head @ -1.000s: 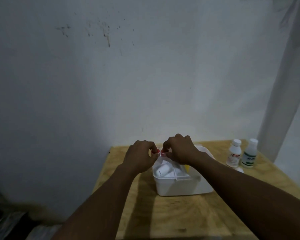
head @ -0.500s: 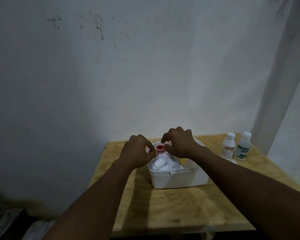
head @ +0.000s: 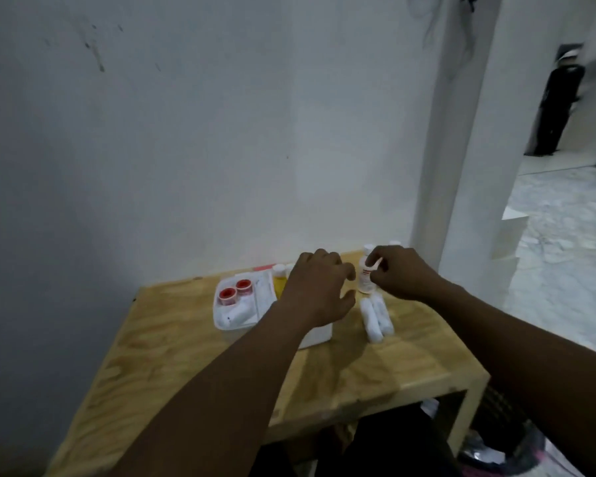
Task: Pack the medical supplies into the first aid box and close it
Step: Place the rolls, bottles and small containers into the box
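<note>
On surface [head: 221,373] by wall: box [head: 234,330] open. Right hand [head: 398,275] pinches upright bottle [head: 365,280] beside box. Left hand [head: 315,290] loosely spread over box, holding nothing. Rolls [head: 375,316] right of box; bare surface toward near edge.

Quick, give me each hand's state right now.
Left hand: open, holding nothing, above the white plastic first aid box.
Right hand: pinching the small white plastic bottle with a red label.

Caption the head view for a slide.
Right hand grips a white bottle beside the open first aid box; left hand hovers over it.
</note>
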Tool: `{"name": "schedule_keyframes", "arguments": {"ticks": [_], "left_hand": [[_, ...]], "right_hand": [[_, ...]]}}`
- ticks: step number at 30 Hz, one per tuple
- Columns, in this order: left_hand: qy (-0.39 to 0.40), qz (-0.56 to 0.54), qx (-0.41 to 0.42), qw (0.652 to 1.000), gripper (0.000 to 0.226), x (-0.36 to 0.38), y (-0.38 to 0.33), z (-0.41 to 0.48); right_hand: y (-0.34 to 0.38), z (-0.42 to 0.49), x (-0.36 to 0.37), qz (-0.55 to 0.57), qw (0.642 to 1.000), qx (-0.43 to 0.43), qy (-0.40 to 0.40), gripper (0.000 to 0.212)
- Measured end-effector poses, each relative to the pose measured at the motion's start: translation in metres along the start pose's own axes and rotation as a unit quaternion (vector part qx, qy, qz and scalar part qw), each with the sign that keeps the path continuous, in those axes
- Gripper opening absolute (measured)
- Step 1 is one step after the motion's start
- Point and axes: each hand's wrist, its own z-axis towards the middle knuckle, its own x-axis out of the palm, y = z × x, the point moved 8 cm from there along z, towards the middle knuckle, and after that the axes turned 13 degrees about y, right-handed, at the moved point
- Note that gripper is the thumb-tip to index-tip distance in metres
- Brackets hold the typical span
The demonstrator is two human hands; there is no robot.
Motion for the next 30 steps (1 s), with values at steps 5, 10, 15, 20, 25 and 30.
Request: {"name": "schedule_keyframes", "arguments": {"ticks": [5,10,15,20,25,30], "left_hand": [[0.104,0.094,0.056,0.989,0.044,0.043,-0.047,0.016],[0.165,0.128,0.051,0.977,0.038,0.070,-0.063,0.019],[0.191,0.124,0.023,0.973,0.028,0.085,-0.064,0.021],[0.194,0.097,-0.001,0.976,0.026,0.090,-0.063,0.026],[0.215,0.051,-0.025,0.975,0.025,0.099,-0.060,0.024],[0.210,-0.003,-0.033,0.977,0.026,0.096,-0.057,0.022]], "right_hand": [[-0.053,-0.018,0.041,-0.006,0.994,0.033,0.106,0.033],[-0.066,-0.022,0.066,-0.007,0.983,0.038,0.182,0.039],[-0.075,-0.019,0.065,0.005,0.986,0.030,0.167,0.026],[-0.085,-0.023,0.058,0.018,0.986,0.050,0.155,0.028],[-0.087,-0.030,0.057,0.012,0.987,0.046,0.152,0.033],[-0.086,-0.036,0.057,0.007,0.988,0.045,0.147,0.041]]}}
